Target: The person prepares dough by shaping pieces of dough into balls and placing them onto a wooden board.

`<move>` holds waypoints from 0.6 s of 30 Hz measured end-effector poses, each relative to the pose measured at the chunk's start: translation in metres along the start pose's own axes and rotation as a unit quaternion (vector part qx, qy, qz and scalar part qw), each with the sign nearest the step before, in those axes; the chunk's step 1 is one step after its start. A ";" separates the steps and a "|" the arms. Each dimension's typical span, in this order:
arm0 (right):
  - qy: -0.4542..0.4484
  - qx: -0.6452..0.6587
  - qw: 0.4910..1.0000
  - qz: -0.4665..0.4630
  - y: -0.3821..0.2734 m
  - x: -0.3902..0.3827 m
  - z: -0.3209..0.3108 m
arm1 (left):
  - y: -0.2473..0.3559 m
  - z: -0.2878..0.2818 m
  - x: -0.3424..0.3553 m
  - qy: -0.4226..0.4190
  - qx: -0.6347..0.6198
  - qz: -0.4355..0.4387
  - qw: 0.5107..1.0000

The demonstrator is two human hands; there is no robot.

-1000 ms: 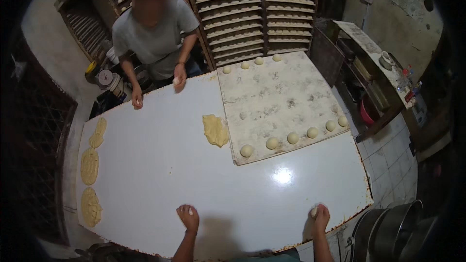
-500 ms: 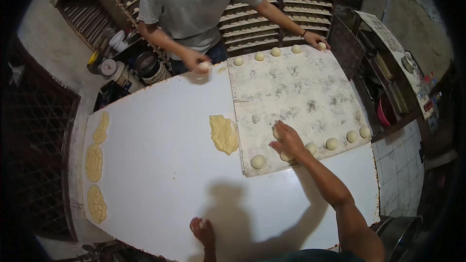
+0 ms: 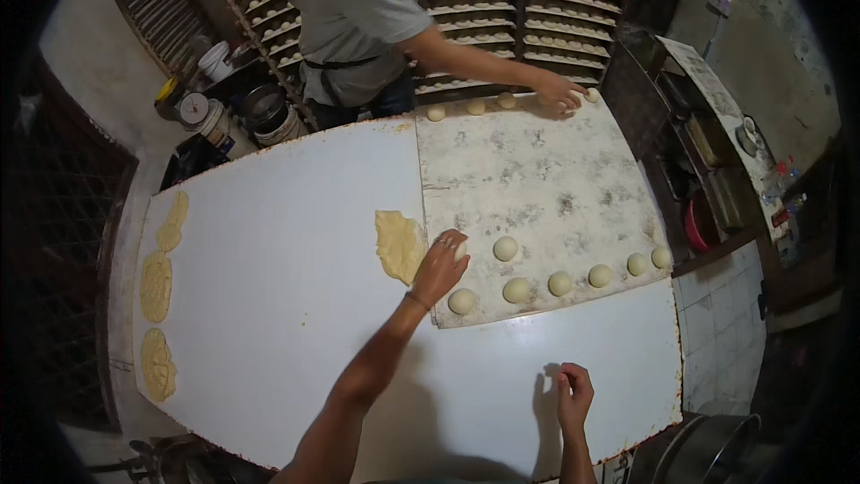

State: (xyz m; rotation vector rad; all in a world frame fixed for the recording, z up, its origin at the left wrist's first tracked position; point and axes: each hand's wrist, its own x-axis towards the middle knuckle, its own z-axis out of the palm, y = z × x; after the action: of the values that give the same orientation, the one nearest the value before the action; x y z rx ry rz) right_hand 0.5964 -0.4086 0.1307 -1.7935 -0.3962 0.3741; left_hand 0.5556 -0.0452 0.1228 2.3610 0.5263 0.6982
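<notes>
My left hand (image 3: 440,265) reaches over the left edge of the floured board (image 3: 528,152), its fingers curled around a dough ball (image 3: 460,252) partly hidden by them. A separate dough ball (image 3: 505,248) sits just to the right of it. Along the board's near edge runs a row of several round dough balls (image 3: 560,283). Close beside my left hand, on the white table, lies a flat irregular slab of yellow dough (image 3: 399,246). Above the table's near right part hovers my right hand (image 3: 575,390), fingers curled in, no dough visible in it.
Across the table (image 3: 287,215) a co-worker's hand (image 3: 560,94) is on the board's far edge, where more dough balls (image 3: 477,107) stand. Three flat dough pieces (image 3: 156,287) lie at the table's left. Behind are racks of dough (image 3: 564,27); metal pots (image 3: 708,448) stand lower right.
My right hand has left its dough ball on the board and drawn back toward me. My left hand has moved up to the board's left edge with its ball. The co-worker's arm has swung across.
</notes>
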 end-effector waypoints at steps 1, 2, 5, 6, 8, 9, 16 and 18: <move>0.010 -0.004 1.000 -0.006 -0.005 -0.003 0.000 | -0.010 0.001 0.003 -0.061 0.028 0.012 0.998; 0.029 0.007 1.000 0.000 -0.003 -0.007 -0.001 | -0.010 0.000 0.006 -0.126 0.054 0.026 0.990; 0.059 0.018 0.998 0.016 -0.006 -0.005 0.007 | -0.002 -0.034 -0.025 -0.040 0.092 -0.006 0.995; 0.065 0.023 0.998 0.012 -0.011 -0.007 0.016 | -0.005 -0.057 -0.048 0.005 0.104 -0.029 0.994; 0.052 0.043 0.998 -0.002 -0.022 -0.005 0.043 | -0.013 -0.093 -0.117 0.089 0.089 -0.091 0.988; 0.029 0.024 0.999 -0.017 -0.025 -0.002 0.058 | -0.016 -0.112 -0.156 0.093 0.094 -0.123 0.984; -0.177 0.013 0.983 -0.038 -0.065 -0.055 0.197 | -0.112 -0.245 -0.447 0.424 -0.184 -0.445 0.767; -0.213 -0.001 0.976 -0.039 -0.073 -0.081 0.230 | -0.111 -0.322 -0.460 0.636 -0.295 -0.450 0.553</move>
State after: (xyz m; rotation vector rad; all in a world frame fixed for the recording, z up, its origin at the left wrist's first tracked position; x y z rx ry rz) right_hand 0.4158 -0.2304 0.1482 -1.6888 -0.7661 0.7064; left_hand -0.0165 -0.0596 0.1061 0.3643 1.5732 1.5843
